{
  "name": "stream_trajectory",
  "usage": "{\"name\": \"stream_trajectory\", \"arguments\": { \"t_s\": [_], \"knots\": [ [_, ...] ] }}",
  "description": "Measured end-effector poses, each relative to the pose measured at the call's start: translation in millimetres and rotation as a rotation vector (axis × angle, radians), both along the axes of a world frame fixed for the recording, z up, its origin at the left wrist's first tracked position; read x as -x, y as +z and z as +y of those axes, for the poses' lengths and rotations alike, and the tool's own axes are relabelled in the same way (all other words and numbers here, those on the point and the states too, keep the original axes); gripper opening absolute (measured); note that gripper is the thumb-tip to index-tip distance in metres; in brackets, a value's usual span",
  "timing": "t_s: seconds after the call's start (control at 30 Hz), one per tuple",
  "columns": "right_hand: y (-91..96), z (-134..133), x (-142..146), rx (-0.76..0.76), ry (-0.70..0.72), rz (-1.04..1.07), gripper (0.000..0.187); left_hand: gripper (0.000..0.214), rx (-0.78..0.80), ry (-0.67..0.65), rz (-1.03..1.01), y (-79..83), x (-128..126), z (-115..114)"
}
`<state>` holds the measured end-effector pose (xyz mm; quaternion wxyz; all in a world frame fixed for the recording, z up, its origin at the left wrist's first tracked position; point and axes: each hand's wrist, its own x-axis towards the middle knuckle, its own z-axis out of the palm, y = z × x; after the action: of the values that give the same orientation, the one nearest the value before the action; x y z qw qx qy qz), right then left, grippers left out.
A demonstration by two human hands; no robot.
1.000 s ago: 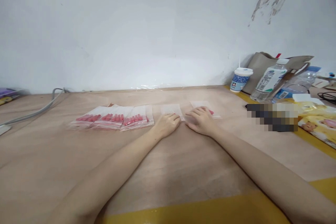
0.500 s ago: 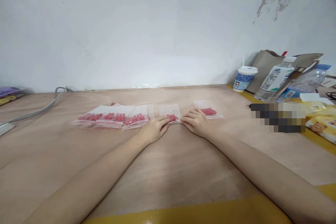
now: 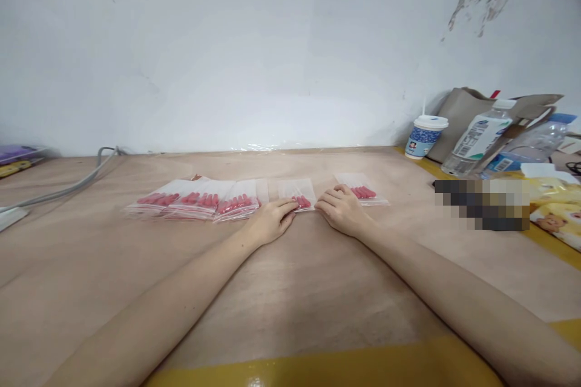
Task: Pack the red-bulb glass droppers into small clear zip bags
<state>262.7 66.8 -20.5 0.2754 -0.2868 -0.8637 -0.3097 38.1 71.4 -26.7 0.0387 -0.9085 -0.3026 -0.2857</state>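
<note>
Small clear zip bags of red pieces lie in a row on the wooden table (image 3: pixel 290 290). My left hand (image 3: pixel 269 221) rests palm down, its fingertips on the lower edge of the middle bag (image 3: pixel 296 194). My right hand (image 3: pixel 340 210) lies beside it, fingers curled loosely on the table, touching that bag's right corner. Another bag (image 3: pixel 361 188) lies just beyond my right hand. Three overlapping bags (image 3: pixel 200 200) sit to the left of my left hand.
At the right stand a paper cup with lid (image 3: pixel 424 136), two plastic bottles (image 3: pixel 476 139), a grey bag (image 3: pixel 467 110) and yellow packets (image 3: pixel 556 208). A grey cable (image 3: pixel 68 187) runs along the left. The white wall is close behind the table.
Both hands drew back toward me off the bags, uncovering the red pieces in the middle bag and the right bag. In the last half second they barely moved.
</note>
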Motion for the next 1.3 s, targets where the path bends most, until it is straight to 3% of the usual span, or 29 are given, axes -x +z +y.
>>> {"name": "stream_trajectory", "arguments": {
  "t_s": [0.33,0.5,0.8,1.07,1.3],
  "knots": [
    [-1.2,3.2,-4.2,-0.056,0.026,0.000,0.024,0.026,-0.064,0.017,0.012,-0.1,0.2,-2.3],
    [-2.7,2.1,0.2,0.010,0.020,0.021,0.021,0.023,-0.162,0.009,0.046,2.0,-13.2,-0.6],
    [-4.7,-0.9,4.8,0.122,0.021,0.085,0.018,0.024,-0.331,-0.123,0.183,4.5,-39.6,15.4],
    [-2.6,-2.2,2.7,0.098,0.022,0.061,0.019,0.028,-0.389,-0.128,0.201,8.3,-28.5,12.8],
    [-1.2,-4.5,-2.1,0.085,0.019,0.082,0.019,0.024,-0.429,-0.100,0.196,12.2,-0.9,5.5]
  ]
}}
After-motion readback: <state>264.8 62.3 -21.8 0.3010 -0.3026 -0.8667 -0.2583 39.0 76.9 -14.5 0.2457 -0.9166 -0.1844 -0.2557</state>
